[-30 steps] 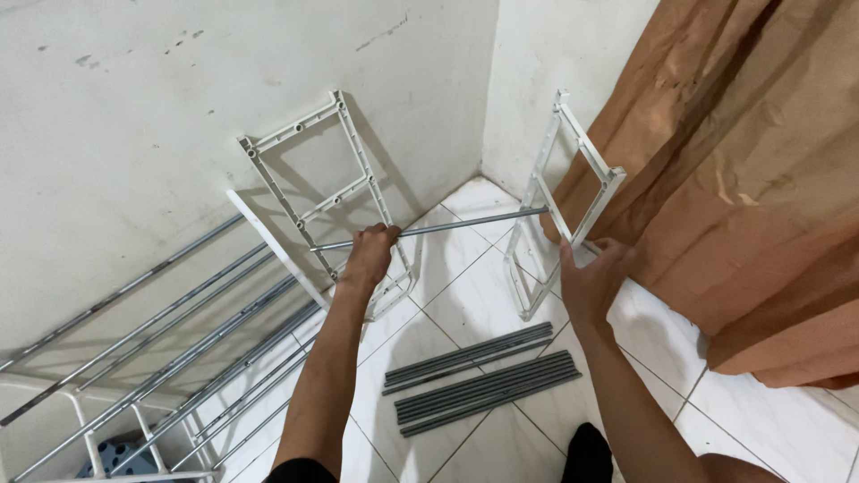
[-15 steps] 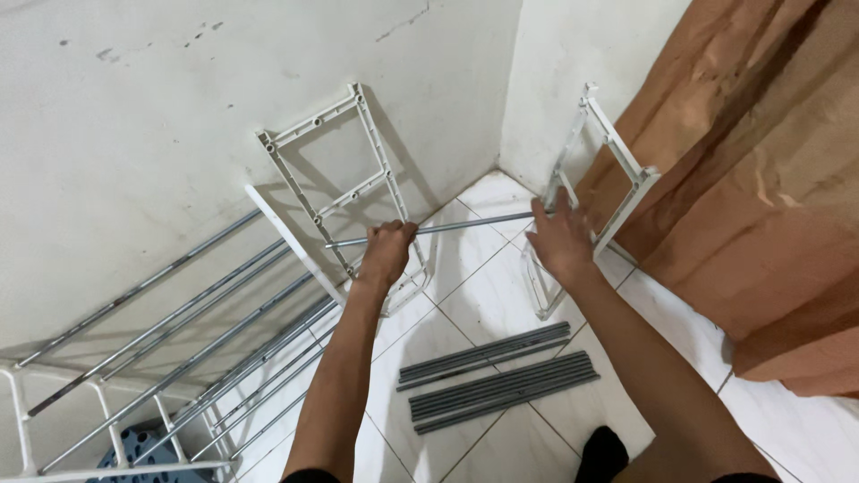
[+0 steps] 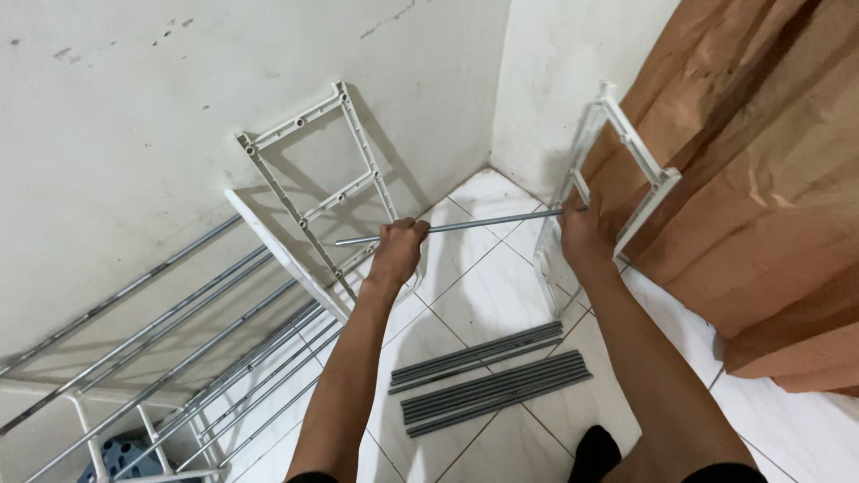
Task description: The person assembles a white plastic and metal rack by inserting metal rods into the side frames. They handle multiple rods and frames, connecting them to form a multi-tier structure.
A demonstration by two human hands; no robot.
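— What's around my hands?

— Two white side frames: one point(image 3: 313, 179) leaning on the wall, one point(image 3: 617, 179) against the brown curtain point(image 3: 769, 179). A bundle of grey rods point(image 3: 488, 376) lies on the floor tiles point(image 3: 474, 295).

— And the grip?

— My left hand point(image 3: 398, 250) is closed around a grey rod point(image 3: 483, 222); my right hand point(image 3: 582, 237) holds its far end at the right frame.

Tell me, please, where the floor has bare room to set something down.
Bare tiles lie between the left hand and the right hand, from the corner down to the grey rods. The lower left is crowded with a metal rack.
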